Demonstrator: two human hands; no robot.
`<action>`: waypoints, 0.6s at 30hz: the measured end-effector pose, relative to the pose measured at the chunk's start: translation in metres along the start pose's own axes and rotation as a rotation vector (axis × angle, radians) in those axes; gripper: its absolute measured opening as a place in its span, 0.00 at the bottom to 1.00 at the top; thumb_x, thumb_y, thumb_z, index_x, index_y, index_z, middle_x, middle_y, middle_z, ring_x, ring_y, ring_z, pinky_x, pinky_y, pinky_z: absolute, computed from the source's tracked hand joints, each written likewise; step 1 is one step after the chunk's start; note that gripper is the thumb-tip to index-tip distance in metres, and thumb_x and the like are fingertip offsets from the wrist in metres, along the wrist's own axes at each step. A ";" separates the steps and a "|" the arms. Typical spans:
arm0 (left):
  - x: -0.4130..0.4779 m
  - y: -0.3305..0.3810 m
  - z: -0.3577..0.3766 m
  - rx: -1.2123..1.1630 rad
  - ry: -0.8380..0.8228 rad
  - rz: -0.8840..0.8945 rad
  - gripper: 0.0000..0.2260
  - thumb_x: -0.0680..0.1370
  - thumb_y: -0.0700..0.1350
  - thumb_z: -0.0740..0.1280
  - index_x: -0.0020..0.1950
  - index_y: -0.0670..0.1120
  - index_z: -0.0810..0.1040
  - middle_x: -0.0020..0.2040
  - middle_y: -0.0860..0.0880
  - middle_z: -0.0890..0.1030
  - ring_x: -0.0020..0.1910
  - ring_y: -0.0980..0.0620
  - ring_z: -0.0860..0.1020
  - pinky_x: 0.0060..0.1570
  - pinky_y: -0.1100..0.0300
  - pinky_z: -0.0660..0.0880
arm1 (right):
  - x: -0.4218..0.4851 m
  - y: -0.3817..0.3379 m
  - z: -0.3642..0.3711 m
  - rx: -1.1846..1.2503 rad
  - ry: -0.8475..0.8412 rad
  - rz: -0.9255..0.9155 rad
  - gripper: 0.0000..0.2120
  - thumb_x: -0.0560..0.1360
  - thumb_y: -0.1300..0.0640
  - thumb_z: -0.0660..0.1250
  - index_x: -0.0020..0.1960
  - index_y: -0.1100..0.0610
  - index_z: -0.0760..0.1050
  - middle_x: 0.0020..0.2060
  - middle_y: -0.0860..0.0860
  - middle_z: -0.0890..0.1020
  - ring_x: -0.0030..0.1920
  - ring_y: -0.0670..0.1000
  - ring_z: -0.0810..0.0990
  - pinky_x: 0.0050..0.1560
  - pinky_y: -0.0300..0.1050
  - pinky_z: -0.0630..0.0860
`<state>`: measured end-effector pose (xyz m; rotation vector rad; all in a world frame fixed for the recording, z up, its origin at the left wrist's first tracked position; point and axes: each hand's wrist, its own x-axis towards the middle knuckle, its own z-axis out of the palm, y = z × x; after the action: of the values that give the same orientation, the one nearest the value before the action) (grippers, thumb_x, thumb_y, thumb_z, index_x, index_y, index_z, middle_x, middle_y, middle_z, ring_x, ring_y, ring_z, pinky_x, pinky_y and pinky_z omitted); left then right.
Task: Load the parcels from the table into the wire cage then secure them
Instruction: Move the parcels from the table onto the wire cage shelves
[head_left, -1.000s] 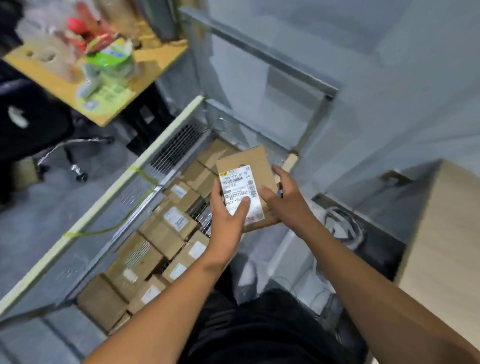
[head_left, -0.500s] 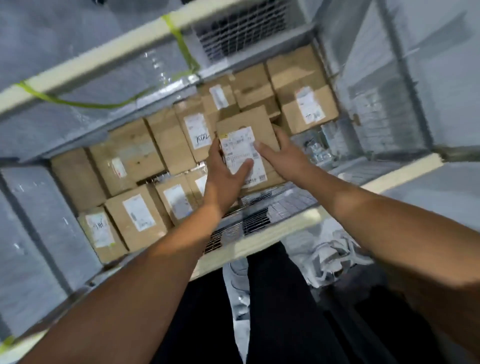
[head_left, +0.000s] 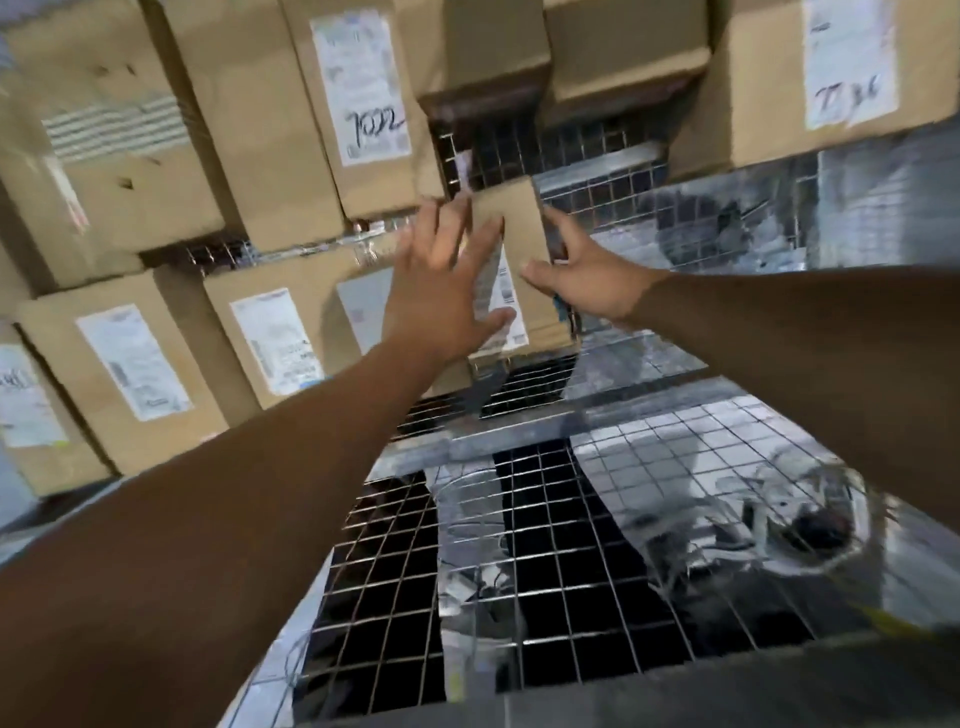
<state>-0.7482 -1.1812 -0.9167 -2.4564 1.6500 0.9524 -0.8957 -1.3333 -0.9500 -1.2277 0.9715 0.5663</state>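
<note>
Deep inside the wire cage (head_left: 561, 582) I hold a small brown cardboard parcel (head_left: 511, 223) with a white shipping label. My left hand (head_left: 441, 291) lies flat over its label side with fingers spread. My right hand (head_left: 587, 286) grips its right edge, thumb on the front. The parcel sits low against the cage floor, right beside a labelled box (head_left: 291, 332) in the front row. Part of its label is hidden under my left hand.
Several brown labelled boxes (head_left: 343, 104) fill the cage floor to the left and the back. A large box (head_left: 810, 78) sits at the upper right. Bare wire mesh shows to the right of the parcel and in front of it.
I have leaned far into the cage and lowered the parcel from above the rim down to the floor, beside the front-row boxes. My left hand has flattened over the label.
</note>
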 end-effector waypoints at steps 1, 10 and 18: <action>0.003 -0.001 0.005 0.022 -0.038 -0.017 0.44 0.76 0.65 0.70 0.85 0.55 0.51 0.85 0.45 0.44 0.83 0.38 0.41 0.79 0.45 0.39 | 0.005 0.002 0.000 -0.019 -0.043 0.015 0.42 0.79 0.45 0.69 0.83 0.42 0.47 0.66 0.45 0.76 0.62 0.44 0.79 0.69 0.50 0.75; -0.009 0.013 -0.054 0.046 -0.181 -0.088 0.40 0.78 0.64 0.68 0.84 0.56 0.51 0.85 0.47 0.45 0.83 0.41 0.42 0.81 0.42 0.44 | -0.056 -0.054 -0.024 -0.482 -0.174 0.102 0.36 0.82 0.35 0.60 0.84 0.43 0.51 0.81 0.50 0.64 0.77 0.54 0.67 0.75 0.50 0.63; -0.083 0.067 -0.220 -0.156 0.012 0.032 0.36 0.80 0.64 0.65 0.83 0.49 0.60 0.84 0.44 0.57 0.83 0.40 0.51 0.81 0.47 0.46 | -0.271 -0.166 -0.042 -0.466 0.231 0.066 0.35 0.80 0.32 0.59 0.82 0.46 0.59 0.80 0.51 0.64 0.77 0.55 0.68 0.68 0.45 0.62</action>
<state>-0.7233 -1.2191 -0.6765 -2.5438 1.6850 1.1141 -0.9102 -1.3840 -0.6335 -1.7086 1.1132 0.7409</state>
